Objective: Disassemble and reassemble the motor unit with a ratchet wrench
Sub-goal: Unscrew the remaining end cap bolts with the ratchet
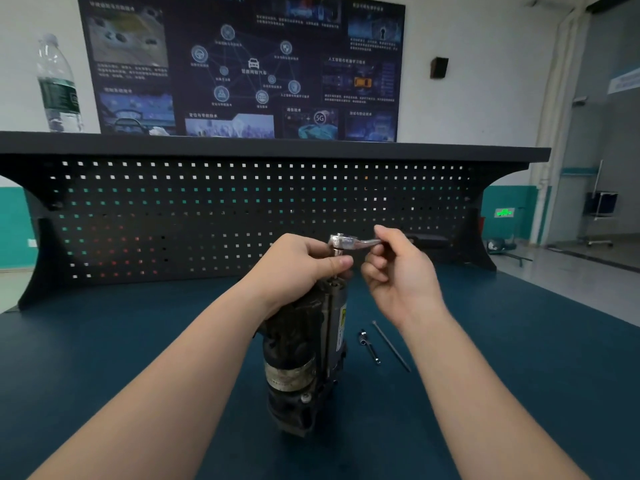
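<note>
A workbench with a dark blue-green top (502, 375) is filling the near half of the room, and a black perforated back panel (242, 216) is rising along its far edge, carrying a flat black shelf (277, 147). A grimy motor unit (304, 358) is standing on end near the middle of the top. Just beside it, toward three o'clock, a small metal fitting (369, 346) is lying flat, and a long thin bolt (391, 346) is lying beside that, apart from it. A clear water bottle (59, 84) is standing upright on the shelf at ten o'clock.
</note>
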Demonstrator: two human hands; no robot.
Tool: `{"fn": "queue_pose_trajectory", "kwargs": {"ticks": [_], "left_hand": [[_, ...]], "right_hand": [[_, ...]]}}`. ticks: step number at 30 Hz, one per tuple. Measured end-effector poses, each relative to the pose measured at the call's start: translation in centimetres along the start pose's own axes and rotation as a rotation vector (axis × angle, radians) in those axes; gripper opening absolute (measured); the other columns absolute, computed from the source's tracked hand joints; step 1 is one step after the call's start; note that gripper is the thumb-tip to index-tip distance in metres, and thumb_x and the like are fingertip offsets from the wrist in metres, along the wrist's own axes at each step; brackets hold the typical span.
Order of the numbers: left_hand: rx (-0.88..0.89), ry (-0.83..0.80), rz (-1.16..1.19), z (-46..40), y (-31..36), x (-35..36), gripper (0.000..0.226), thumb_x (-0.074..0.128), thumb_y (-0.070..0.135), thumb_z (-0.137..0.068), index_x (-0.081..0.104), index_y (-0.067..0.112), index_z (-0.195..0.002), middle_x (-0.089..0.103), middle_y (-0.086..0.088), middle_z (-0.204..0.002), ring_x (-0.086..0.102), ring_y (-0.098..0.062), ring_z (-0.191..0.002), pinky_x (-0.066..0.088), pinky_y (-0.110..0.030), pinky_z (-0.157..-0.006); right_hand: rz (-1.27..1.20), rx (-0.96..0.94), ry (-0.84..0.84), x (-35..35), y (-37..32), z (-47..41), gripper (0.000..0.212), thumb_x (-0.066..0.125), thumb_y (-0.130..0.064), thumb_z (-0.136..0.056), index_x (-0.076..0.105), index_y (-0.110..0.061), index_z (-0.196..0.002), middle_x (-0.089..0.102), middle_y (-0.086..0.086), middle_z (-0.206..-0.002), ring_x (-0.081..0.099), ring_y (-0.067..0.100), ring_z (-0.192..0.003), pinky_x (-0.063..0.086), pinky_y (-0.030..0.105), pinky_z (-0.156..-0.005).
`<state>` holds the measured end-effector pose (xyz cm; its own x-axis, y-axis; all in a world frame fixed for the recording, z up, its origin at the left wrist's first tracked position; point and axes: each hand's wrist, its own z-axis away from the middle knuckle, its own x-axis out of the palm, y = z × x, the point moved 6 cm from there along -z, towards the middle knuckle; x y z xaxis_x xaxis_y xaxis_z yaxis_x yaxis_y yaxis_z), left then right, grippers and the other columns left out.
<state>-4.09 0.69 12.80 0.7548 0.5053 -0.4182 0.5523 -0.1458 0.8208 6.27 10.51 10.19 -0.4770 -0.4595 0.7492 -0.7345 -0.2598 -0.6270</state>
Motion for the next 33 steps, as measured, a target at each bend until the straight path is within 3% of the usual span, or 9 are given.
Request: {"fn": "queue_pose_trajectory", "kwargs": {"ticks": [4, 6, 13, 16, 21, 23, 28, 31, 33], "left_hand": [[0.034, 0.023, -0.039, -0.2, 0.3, 0.6, 0.009, 0.071, 0.03, -0.086, 0.078, 0.026, -0.082, 0.074, 0.012, -0.073, 0.065, 0.005, -0.067, 0.048, -0.01, -0.063], [0.044, 0.013, -0.042, -0.3, 0.5, 0.8, 0.009, 0.07, 0.03, -0.085, 0.077, 0.028, -0.081, 0.073, 0.015, -0.071, 0.064, 0.008, -0.065, 0.047, -0.008, -0.061], [0.012, -0.043, -0.005, -0.2, 0.4, 0.5, 0.009, 0.068, 0.025, -0.088, 0.077, 0.022, -0.09, 0.076, 0.01, -0.084, 0.067, 0.003, -0.077, 0.049, -0.007, -0.068], [-0.002, -0.029, 0.0, -0.3, 0.3, 0.4, 0.01, 0.068, 0.024, -0.088, 0.077, 0.022, -0.084, 0.075, 0.011, -0.078, 0.065, 0.007, -0.069, 0.045, -0.005, -0.062], [0.04, -0.02, -0.045, -0.4, 0.5, 0.9, 0.01, 0.067, 0.028, -0.089, 0.077, 0.026, -0.089, 0.075, 0.013, -0.079, 0.067, 0.004, -0.073, 0.051, -0.011, -0.07], [0.046, -0.032, -0.033, -0.5, 0.5, 0.9, 0.012, 0.067, 0.026, -0.089, 0.077, 0.022, -0.093, 0.076, 0.009, -0.083, 0.067, 0.002, -0.074, 0.051, -0.013, -0.074], [0.034, -0.057, 0.001, -0.4, 0.5, 0.9, 0.013, 0.064, 0.021, -0.091, 0.076, 0.018, -0.093, 0.076, 0.008, -0.085, 0.066, 0.007, -0.075, 0.05, -0.008, -0.071], [0.033, -0.05, -0.007, -0.4, 0.5, 1.0, 0.012, 0.065, 0.022, -0.091, 0.075, 0.024, -0.084, 0.075, 0.01, -0.079, 0.065, 0.007, -0.071, 0.048, -0.008, -0.068], [0.035, -0.015, -0.042, -0.6, 0.4, 1.0, 0.013, 0.066, 0.025, -0.09, 0.076, 0.025, -0.082, 0.075, 0.012, -0.077, 0.064, 0.007, -0.069, 0.049, -0.014, -0.072]], "right_hand": [[0.561, -0.966, -0.137, 1.3, -2.2, 5.3, 0.021, 0.062, -0.027, -0.091, 0.051, -0.024, -0.074, 0.057, -0.007, -0.058, 0.055, 0.003, -0.051, 0.042, 0.016, -0.05], [0.716, -1.159, -0.247, 1.8, -2.1, 6.1, 0.022, 0.059, -0.035, -0.092, 0.05, -0.023, -0.077, 0.058, -0.009, -0.064, 0.057, -0.002, -0.058, 0.044, 0.014, -0.055], [-0.046, 0.118, -0.07, -0.3, -0.3, -1.1, 0.021, 0.049, -0.011, -0.094, 0.047, -0.008, -0.074, 0.043, -0.001, -0.048, 0.032, 0.006, -0.035, 0.023, 0.016, -0.032], [0.022, -0.076, -0.049, -0.1, -0.3, -0.5, 0.023, 0.051, -0.011, -0.093, 0.047, -0.01, -0.07, 0.044, -0.001, -0.047, 0.035, 0.008, -0.036, 0.023, 0.018, -0.035], [0.716, -1.188, -0.197, 1.8, -1.6, 6.0, 0.017, 0.058, -0.024, -0.092, 0.047, -0.024, -0.078, 0.055, -0.014, -0.065, 0.056, -0.001, -0.058, 0.042, 0.013, -0.055], [0.662, -1.05, -0.179, 1.5, -2.1, 4.8, 0.017, 0.058, -0.028, -0.091, 0.049, -0.028, -0.078, 0.056, -0.012, -0.06, 0.055, 0.001, -0.053, 0.042, 0.015, -0.052], [-0.057, 0.131, -0.078, -0.8, -0.2, -1.1, 0.02, 0.051, -0.015, -0.096, 0.051, -0.008, -0.077, 0.045, 0.0, -0.051, 0.037, 0.006, -0.038, 0.027, 0.015, -0.033], [-0.104, 0.121, -0.055, -0.7, 0.3, -1.0, 0.02, 0.051, -0.013, -0.096, 0.05, -0.007, -0.077, 0.044, -0.001, -0.05, 0.035, 0.006, -0.037, 0.026, 0.016, -0.033], [0.033, -0.218, -0.008, -0.9, -0.3, 0.5, 0.021, 0.054, -0.014, -0.095, 0.052, -0.011, -0.074, 0.048, -0.002, -0.05, 0.04, 0.008, -0.039, 0.029, 0.019, -0.036]]}}
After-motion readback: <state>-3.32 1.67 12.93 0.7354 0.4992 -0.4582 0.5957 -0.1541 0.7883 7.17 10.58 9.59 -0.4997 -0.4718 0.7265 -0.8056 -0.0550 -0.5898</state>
